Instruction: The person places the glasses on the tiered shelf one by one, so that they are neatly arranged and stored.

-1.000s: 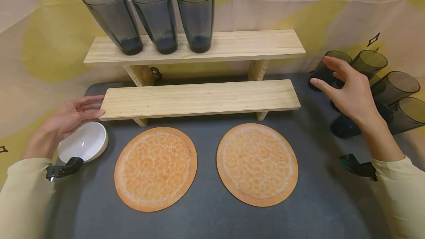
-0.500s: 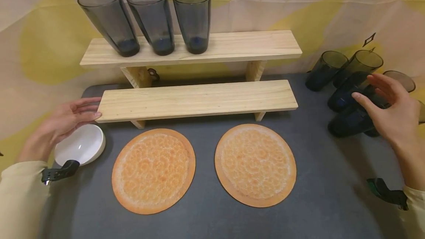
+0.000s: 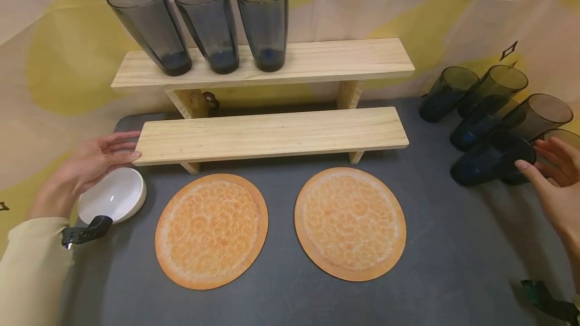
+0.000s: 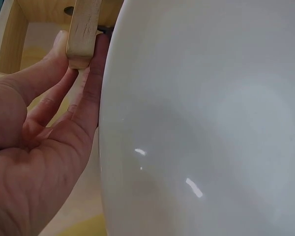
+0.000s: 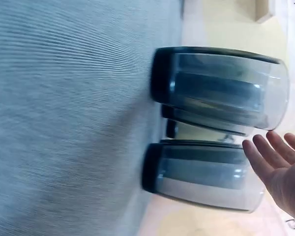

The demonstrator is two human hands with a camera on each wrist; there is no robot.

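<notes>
My left hand (image 3: 106, 154) lies open with its fingertips against the left end of the lower wooden shelf (image 3: 272, 132); the left wrist view shows those fingers (image 4: 81, 98) touching the plank end (image 4: 83, 34). A white bowl (image 3: 113, 194) sits just beneath that hand and fills the left wrist view (image 4: 211, 123). My right hand (image 3: 546, 167) hovers open and holds nothing, just right of the nearest dark glass (image 3: 491, 161). In the right wrist view its fingers (image 5: 270, 157) are spread beside two dark glasses (image 5: 221, 86) (image 5: 201, 172).
Several dark glasses (image 3: 494, 99) cluster at the right of the grey mat (image 3: 281, 301). Three more dark glasses (image 3: 213, 24) stand on the upper shelf (image 3: 344, 59). Two round orange placemats (image 3: 211, 230) (image 3: 350, 223) lie in front of the lower shelf.
My right hand has drawn back from the far glasses toward me and to the right, holding nothing. The left hand has stayed at the shelf end.
</notes>
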